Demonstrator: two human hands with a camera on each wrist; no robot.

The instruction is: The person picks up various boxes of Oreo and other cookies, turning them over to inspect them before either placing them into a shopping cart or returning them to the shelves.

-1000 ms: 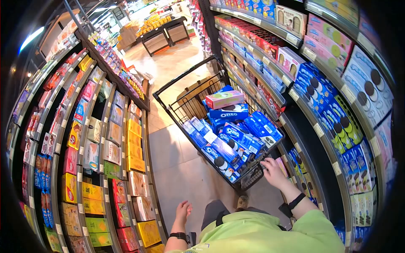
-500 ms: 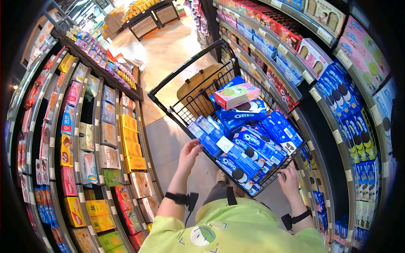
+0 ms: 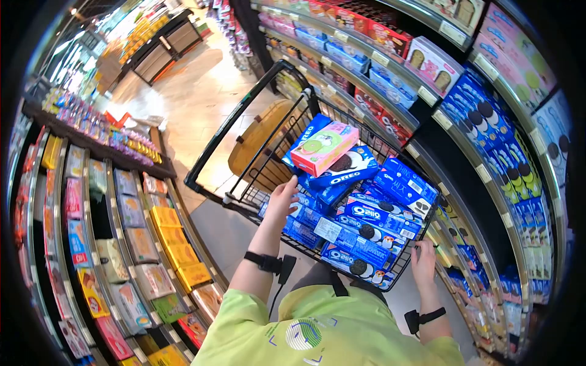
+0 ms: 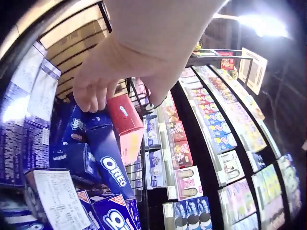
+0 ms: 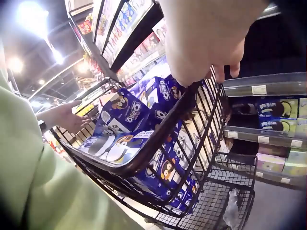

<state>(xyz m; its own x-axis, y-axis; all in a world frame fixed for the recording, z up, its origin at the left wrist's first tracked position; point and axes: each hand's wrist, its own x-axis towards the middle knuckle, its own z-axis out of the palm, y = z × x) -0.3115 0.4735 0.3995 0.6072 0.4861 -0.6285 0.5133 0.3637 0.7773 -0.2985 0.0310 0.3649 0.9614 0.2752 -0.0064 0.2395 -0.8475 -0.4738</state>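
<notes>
A black wire shopping cart (image 5: pixel 163 130) is piled with blue Oreo boxes (image 3: pixel 366 213). On top of an Oreo box (image 3: pixel 348 175) lies a pink-and-red box (image 3: pixel 326 146) with a green picture. My left hand (image 3: pixel 282 201) reaches over the cart's side. Its fingertips are right at the Oreo box beside the red end of the pink box, and nothing is held. At the cart's near right corner, my right hand (image 3: pixel 422 262) grips the rim, thumb side inside and fingers outside. A white printed slip (image 4: pixel 60 201) lies on one of the blue boxes.
Shelves of snack boxes (image 3: pixel 177 238) line the left side. Close by the cart on the right stand shelves with Oreo packs (image 3: pixel 482 116) and other boxes. A tan panel (image 3: pixel 256 143) sits at the cart's handle end. Tiled floor (image 3: pixel 183 79) leads to a wooden display stand (image 3: pixel 165 52).
My left hand has come up from beside my body, over the cart's side to the pink box. The right hand stays at the cart corner. The cart appears turned and nearer.
</notes>
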